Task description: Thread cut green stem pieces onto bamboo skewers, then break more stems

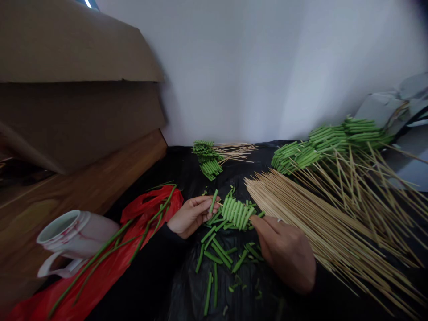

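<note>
We have the single green piece (pixel 214 201) just left of the threaded row (pixel 236 213), its long axis leaning across the skewer (pixel 219 203); our left hand (pixel 191 216), nearer, pinches it between thumb and fingers, while our right hand (pixel 287 252), fingers closed, grips the skewer at the row's right end.

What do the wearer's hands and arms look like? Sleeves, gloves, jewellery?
Both hands are gloveless. The left arm has a long, plain dark sleeve reaching the wrist; the right has a matching dark sleeve. The right hand wears a thin, pale ring; none shows on the left hand. No cables or markings visible.
</note>
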A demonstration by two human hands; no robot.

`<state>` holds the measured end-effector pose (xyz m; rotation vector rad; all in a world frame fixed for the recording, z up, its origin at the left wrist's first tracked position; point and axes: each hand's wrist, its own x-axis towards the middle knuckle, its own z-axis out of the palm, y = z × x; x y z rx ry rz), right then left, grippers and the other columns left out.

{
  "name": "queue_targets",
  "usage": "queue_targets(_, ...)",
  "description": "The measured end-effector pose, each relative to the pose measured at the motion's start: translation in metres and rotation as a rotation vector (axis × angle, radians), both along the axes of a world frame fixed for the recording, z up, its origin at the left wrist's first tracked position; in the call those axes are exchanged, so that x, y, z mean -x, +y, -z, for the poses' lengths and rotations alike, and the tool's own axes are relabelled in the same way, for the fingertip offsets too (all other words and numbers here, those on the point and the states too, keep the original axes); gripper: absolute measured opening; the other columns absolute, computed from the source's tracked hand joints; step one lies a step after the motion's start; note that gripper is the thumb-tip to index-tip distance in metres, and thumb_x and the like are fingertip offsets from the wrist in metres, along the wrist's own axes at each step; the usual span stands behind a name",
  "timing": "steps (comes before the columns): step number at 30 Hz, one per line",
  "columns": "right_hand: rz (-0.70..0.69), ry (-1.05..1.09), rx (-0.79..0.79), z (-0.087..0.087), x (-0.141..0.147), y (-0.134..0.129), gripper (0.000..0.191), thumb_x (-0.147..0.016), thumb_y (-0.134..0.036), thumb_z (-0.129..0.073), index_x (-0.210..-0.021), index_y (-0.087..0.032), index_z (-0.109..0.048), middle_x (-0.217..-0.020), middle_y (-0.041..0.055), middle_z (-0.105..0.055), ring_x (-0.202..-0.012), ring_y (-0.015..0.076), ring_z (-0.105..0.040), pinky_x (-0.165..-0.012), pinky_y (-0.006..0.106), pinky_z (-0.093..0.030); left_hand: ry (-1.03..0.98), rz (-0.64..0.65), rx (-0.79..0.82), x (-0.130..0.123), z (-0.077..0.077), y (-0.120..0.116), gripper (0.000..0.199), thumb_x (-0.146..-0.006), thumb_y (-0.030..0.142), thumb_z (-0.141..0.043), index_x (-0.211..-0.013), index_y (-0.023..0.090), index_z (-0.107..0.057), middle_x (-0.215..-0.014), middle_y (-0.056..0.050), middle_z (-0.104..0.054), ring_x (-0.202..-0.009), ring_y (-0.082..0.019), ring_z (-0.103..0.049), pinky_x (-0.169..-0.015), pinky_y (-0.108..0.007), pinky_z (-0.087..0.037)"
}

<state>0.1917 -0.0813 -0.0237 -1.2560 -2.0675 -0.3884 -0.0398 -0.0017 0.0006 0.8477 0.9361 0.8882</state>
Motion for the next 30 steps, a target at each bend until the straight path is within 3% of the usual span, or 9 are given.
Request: queue_targets(30,0.018,-0.007,-0.008,-0.0021,0.0025,-0.0015,0.028,-0.086,-0.01,-0.04,-0.099,-0.014,-0.064,-0.066,0.0011,-0.057,-0.054,0.0121,-0.047,-0.054,0.03,-0.026,0.058,-0.023,-0.082,-0.0028,0.0027,-0.0015,0.031,-0.063,0.031,-0.083,-0.087,0.012,-0.076,-0.076,-0.005,-0.07,-0.072,-0.009,-0.06,-0.071,-0.021,-0.046)
